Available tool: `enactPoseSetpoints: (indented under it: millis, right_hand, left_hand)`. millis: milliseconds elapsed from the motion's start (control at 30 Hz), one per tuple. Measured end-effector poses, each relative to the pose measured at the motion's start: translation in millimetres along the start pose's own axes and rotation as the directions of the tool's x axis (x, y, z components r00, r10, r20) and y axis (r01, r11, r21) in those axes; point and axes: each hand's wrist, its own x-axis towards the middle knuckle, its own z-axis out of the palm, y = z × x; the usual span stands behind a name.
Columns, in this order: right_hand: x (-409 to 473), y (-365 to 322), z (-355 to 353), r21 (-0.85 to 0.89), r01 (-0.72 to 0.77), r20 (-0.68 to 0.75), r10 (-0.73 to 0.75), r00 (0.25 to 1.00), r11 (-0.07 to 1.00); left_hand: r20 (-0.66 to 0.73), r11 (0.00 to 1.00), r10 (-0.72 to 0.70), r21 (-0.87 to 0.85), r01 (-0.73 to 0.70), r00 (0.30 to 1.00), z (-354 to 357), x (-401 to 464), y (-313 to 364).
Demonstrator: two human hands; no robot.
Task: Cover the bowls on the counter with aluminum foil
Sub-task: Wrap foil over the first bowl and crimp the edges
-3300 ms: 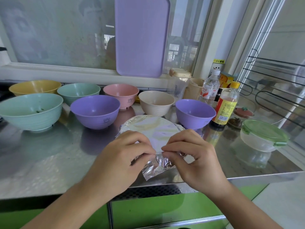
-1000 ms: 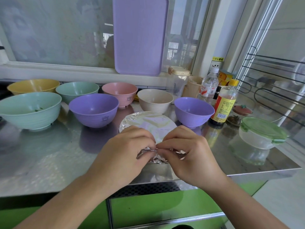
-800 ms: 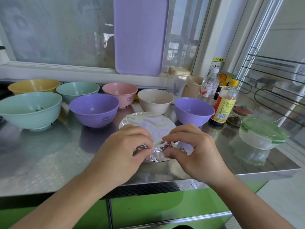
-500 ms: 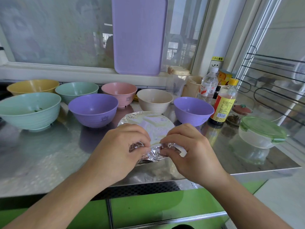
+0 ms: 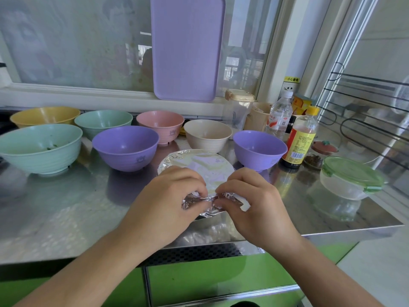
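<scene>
Since half a second ago I see the loose foil flap tucked tighter against the near rim, my hands barely shifted. My left hand (image 5: 168,200) and right hand (image 5: 254,204) both pinch the crumpled edge of the aluminum foil (image 5: 199,167) between curled fingers and thumbs, knuckles almost touching. The foil-covered bowl (image 5: 212,212) sits directly under and just beyond the grip on the steel counter (image 5: 66,209). Beyond it, left of the grip stands a purple bowl (image 5: 126,147), right of it another purple bowl (image 5: 259,149).
</scene>
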Motion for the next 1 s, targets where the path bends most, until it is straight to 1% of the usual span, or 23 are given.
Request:
enactPoseSetpoints:
  millis: [100,233,400,467,600,667,767,933,1000]
  right_hand:
    - [2.9,2.7,0.9,0.043,-0.007,-0.009,0.008,1.000,0.999]
    - [1.9,8.8,-2.6,-0.043,-0.034,-0.033,0.033,0.999,0.998]
    - [3.7,6.4,0.3,-0.179,0.058,-0.025,-0.063,0.998,0.982]
    - [4.2,5.2,1.4,-0.149,0.027,-0.018,-0.030,0.999,0.989]
    - [6.1,7.4,-6.1,0.097,-0.092,-0.021,0.094,0.995,0.991]
    - [8.3,8.6,-7.6,0.072,-0.079,-0.033,0.081,0.996,0.994]
    - [8.5,8.5,-4.0,-0.014,0.001,-0.043,-0.002,0.999,1.000]
    - [8.6,8.6,-3.5,-0.033,0.060,-0.065,-0.062,0.996,0.998]
    - [9.9,7.8,-2.4,-0.025,0.065,-0.048,-0.066,0.997,0.998]
  left_hand:
    - [-0.035,1.000,-0.013,-0.016,0.013,0.999,3.9,1.0,0.2]
    - [-0.024,0.997,-0.023,-0.068,0.021,0.999,0.9,3.0,-3.8]
    - [0.008,0.993,-0.052,-0.109,0.053,0.999,-2.7,4.2,-5.1]
    - [0.014,0.990,-0.067,-0.125,0.068,0.998,-4.4,4.2,-5.4]
    - [0.034,0.983,-0.087,-0.160,0.091,0.996,-11.3,3.1,-8.3]
    - [0.054,0.980,-0.083,-0.176,0.091,0.995,-15.1,2.5,-9.2]
    - [0.076,0.981,-0.075,-0.174,0.088,0.994,-19.2,3.3,-9.3]
    - [0.095,0.993,-0.045,-0.101,0.054,0.995,-20.6,0.7,-8.3]
    - [0.093,0.997,-0.021,-0.072,0.028,0.995,-16.2,-0.3,-5.0]
